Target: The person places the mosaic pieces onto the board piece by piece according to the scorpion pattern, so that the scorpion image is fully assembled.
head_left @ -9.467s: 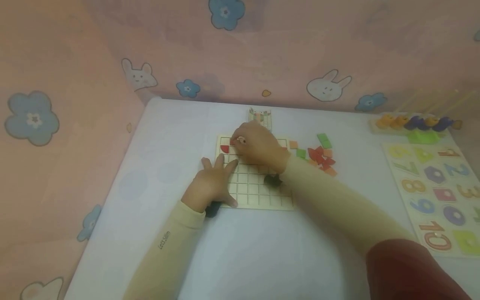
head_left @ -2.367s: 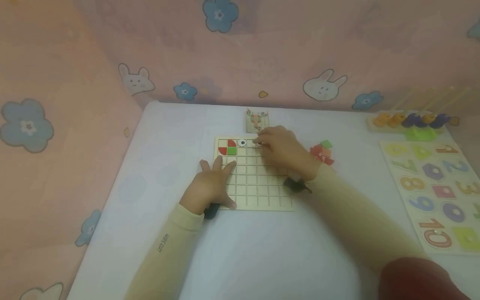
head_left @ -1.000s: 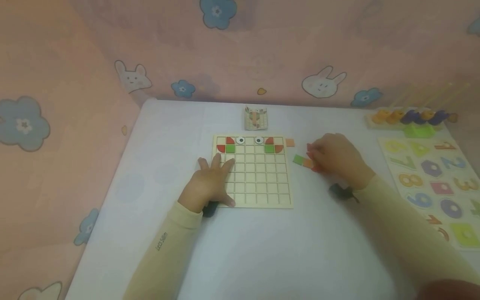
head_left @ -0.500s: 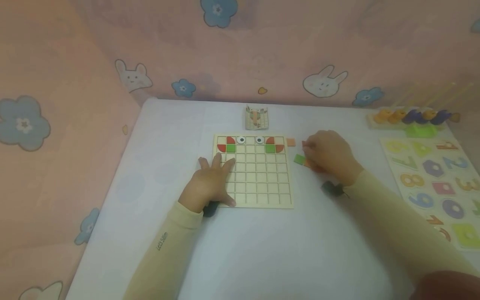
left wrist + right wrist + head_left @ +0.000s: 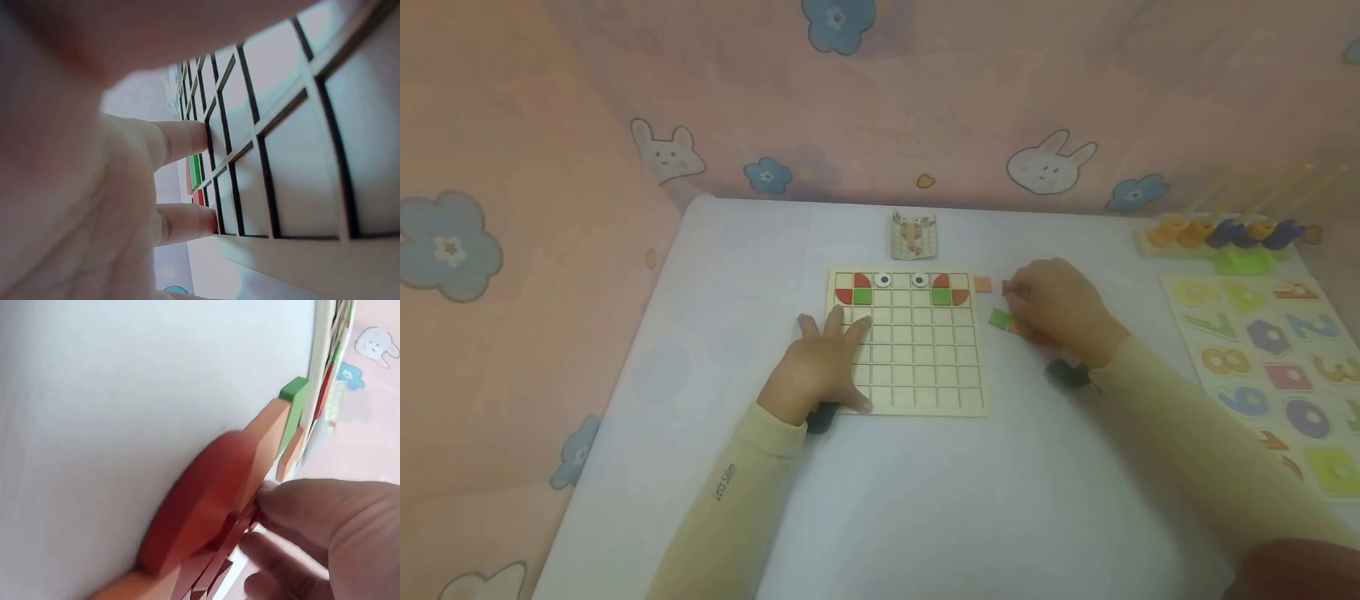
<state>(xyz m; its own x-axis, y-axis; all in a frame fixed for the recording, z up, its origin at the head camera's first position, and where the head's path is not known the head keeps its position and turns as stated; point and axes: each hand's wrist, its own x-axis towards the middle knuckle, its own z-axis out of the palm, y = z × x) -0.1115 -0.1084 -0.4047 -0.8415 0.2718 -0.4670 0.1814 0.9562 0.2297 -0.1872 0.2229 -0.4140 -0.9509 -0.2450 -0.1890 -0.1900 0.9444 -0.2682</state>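
A pale gridded board [image 5: 925, 346] lies on the white table, with my left hand [image 5: 812, 371] spread over its left side. In the left wrist view, straight fingers [image 5: 184, 222] touch the board's grid. Two eye tiles [image 5: 883, 280], red quarter-round tiles [image 5: 845, 297] and green square tiles [image 5: 942, 297] sit in its top two rows. Right of the board, my right hand [image 5: 1060, 308] pinches a red tile [image 5: 1006, 287] between thumb and fingers, above a pile of loose tiles. The right wrist view shows red tiles [image 5: 200, 500], an orange tile [image 5: 269, 437] and a green tile [image 5: 295, 403] there.
A small pattern card [image 5: 913, 236] lies behind the board. One orange square tile [image 5: 982, 285] is by the board's right edge. At the right are a number puzzle board [image 5: 1240, 333] and a peg toy with rings [image 5: 1228, 235]. A patterned wall [image 5: 917, 108] rises behind the table.
Eye tiles and green tiles have come onto the board's top rows. My right hand has moved from the board to the loose tiles and now pinches a red one. My left hand stays put.
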